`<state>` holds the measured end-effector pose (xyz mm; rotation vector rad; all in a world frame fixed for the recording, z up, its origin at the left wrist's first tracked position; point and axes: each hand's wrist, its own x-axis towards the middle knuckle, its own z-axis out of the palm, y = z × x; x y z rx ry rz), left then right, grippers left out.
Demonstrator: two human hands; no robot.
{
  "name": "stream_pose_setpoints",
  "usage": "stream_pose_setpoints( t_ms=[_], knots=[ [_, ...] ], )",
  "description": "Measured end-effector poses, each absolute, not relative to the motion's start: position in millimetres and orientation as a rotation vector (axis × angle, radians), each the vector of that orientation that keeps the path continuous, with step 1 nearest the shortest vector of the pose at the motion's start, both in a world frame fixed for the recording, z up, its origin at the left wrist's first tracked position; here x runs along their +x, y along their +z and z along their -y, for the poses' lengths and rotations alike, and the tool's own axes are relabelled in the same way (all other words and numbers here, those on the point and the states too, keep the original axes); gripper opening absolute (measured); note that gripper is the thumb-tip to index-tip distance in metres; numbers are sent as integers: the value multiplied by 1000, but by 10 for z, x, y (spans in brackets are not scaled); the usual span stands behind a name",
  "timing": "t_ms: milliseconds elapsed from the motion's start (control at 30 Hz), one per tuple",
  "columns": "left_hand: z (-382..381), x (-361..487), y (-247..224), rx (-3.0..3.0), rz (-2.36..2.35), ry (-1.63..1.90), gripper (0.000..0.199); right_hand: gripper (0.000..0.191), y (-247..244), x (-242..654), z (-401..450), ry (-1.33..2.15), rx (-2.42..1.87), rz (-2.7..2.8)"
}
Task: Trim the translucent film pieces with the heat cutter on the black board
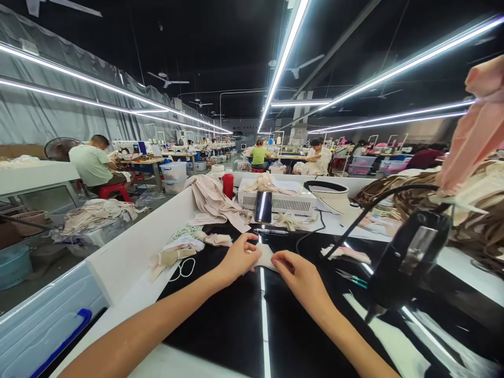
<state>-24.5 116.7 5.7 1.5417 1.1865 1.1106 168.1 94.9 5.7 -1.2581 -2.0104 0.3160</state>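
Note:
A small white piece of fabric [266, 257] is stretched between my two hands, just above the glossy black tabletop [220, 325]. My left hand [241, 258] pinches its left edge between thumb and fingers. On the opposite side, my right hand [301, 275] grips the right edge with its fingertips. Beyond the fabric lie a dark pen-like object [271, 231] and a phone [263, 207] leaning against a white vented box [291, 202]. Teal-handled thread snips [352, 279] rest to the right of my right hand.
A black machine head [413, 257] with a cable stands at the right. Cream cloth [216, 202], a red container [228, 186] and a looped cord [183, 268] are at the back left. Brown fabric strips [468, 210] pile up at the right. Several people sit at benches farther off.

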Motion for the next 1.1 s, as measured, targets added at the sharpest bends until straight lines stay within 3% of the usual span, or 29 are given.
stream_pose_setpoints(
  t_ms=[167, 333, 633, 833, 933, 1100],
  knots=[
    [-1545, -256, 86, 1822, -1293, 1075, 31, 21, 43, 1598, -1165, 15, -1406, 2095],
    [-1647, -250, 18, 2088, -1344, 977, 33, 16, -24, 1547, -1230, -218, -1538, 2185],
    [-1628, -223, -176, 2401, -1469, 900, 34, 13, -92, 1502, -1169, -363, -1436, 2187],
    [-1542, -296, -103, 2494, -1525, 946, 29, 13, -78, 1609, -636, -259, -1150, 2271],
    [-1396, -325, -32, 2530, -1446, 971, 29, 14, -79, 1800, -217, 13, -1012, 2331],
    [-1062, -280, -6, 2569, -1205, 949, 26, 16, 6, 2402, 271, 378, -1315, 2299]
  ],
)
